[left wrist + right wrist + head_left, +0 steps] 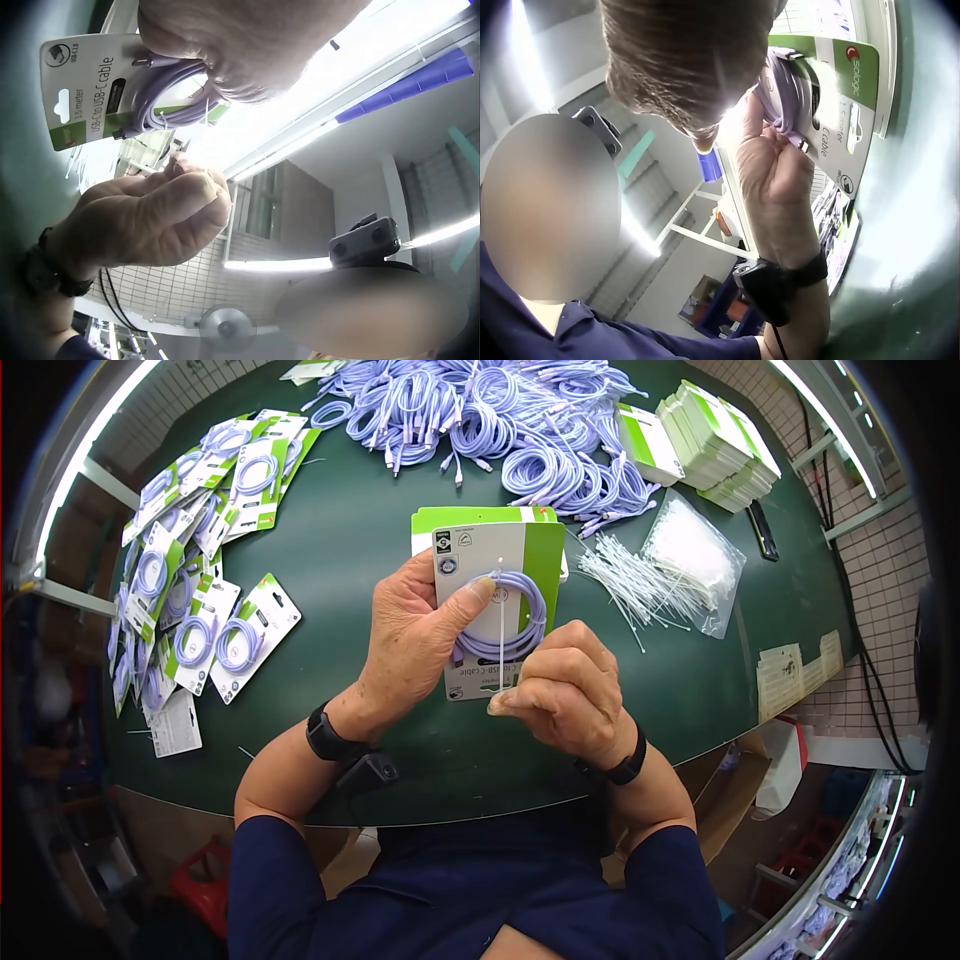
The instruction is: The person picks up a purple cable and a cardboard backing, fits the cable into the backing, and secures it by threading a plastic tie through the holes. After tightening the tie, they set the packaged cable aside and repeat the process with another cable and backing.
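My left hand grips a white-and-green backing card, its thumb laid over a coiled lavender USB-C cable on the card's face. A white cable tie runs straight down across the coil. Its lower end is pinched between the thumb and curled fingers of my right hand, just below the card. Behind this card, more green-and-white cards show at its top edge. In the left wrist view, the card's printed face and hang hole show beside the coil.
A large heap of lavender cables lies at the back. Carded cables pile up on the left. To the right are loose cable ties, a plastic bag of ties, stacked cards and a black box cutter.
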Demonstrator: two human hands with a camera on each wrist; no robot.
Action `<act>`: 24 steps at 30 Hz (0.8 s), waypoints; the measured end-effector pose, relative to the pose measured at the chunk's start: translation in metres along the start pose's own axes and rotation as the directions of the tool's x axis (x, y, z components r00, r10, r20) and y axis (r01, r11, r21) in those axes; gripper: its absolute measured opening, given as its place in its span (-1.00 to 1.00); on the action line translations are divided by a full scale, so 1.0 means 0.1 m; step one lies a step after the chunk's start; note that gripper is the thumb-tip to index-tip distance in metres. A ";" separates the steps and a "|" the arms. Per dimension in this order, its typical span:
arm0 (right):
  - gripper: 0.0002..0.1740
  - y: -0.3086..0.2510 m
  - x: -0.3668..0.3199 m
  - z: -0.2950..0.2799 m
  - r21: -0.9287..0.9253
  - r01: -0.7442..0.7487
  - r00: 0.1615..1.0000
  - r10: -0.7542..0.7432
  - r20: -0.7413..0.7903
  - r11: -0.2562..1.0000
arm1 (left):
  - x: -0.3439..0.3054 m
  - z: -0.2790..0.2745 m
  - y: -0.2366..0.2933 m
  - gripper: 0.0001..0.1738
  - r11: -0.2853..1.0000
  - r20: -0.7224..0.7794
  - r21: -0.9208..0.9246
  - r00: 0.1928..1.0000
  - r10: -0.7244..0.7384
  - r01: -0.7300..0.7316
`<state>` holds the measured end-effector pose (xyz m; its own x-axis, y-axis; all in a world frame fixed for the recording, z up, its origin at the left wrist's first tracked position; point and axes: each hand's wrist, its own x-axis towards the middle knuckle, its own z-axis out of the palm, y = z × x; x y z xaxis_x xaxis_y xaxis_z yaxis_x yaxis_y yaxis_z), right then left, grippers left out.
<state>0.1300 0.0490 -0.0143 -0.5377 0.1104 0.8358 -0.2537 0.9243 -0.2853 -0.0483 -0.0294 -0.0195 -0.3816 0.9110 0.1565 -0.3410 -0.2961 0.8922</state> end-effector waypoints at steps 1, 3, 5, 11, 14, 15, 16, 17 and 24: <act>-0.68 0.01 -0.02 0.00 0.012 -0.025 1.000 0.025 -0.018 1.000 | 0.00 -0.01 -0.01 -0.68 1.000 0.000 0.004 1.000 -0.008 0.008; -0.69 0.02 -0.04 -0.01 0.036 -0.075 0.996 0.077 -0.054 0.997 | 0.01 -0.03 -0.01 -0.69 1.000 0.000 0.012 1.000 -0.024 0.024; -0.69 0.02 -0.03 -0.01 0.044 -0.068 0.997 0.070 -0.034 0.997 | 0.02 -0.02 -0.01 -0.70 1.000 -0.006 0.014 1.000 -0.018 0.019; -0.69 0.00 -0.01 0.03 0.085 -0.056 0.998 0.054 0.019 0.995 | 0.01 -0.01 -0.01 -0.71 0.999 0.013 0.026 0.999 -0.034 0.033; -0.70 0.01 -0.03 0.05 0.099 -0.056 0.998 0.052 0.045 0.994 | 0.01 0.00 -0.03 -0.70 0.999 0.009 0.030 0.999 -0.039 0.039; -0.70 0.01 -0.04 0.06 0.105 -0.056 0.997 0.050 0.057 0.993 | 0.01 0.00 -0.04 -0.70 0.999 0.008 0.033 0.999 -0.042 0.041; -0.70 0.01 -0.03 0.08 0.102 -0.056 0.997 0.050 0.062 0.993 | 0.00 0.00 -0.04 -0.70 0.999 0.009 0.027 0.999 -0.040 0.040; -0.70 0.01 -0.02 0.10 0.100 -0.056 0.996 0.049 0.072 0.993 | 0.00 0.01 -0.05 -0.70 0.998 0.007 0.036 0.999 -0.050 0.050; -0.74 -0.03 -0.05 0.16 0.195 -0.160 0.987 0.153 0.052 0.968 | -0.02 0.03 -0.13 -0.68 0.995 0.016 0.093 0.999 -0.039 0.037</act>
<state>0.1210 0.0396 -0.0253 -0.6109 0.2314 0.7571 -0.3160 0.8056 -0.5012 -0.0406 -0.0260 -0.0306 -0.3546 0.9261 0.1284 -0.2739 -0.2342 0.9328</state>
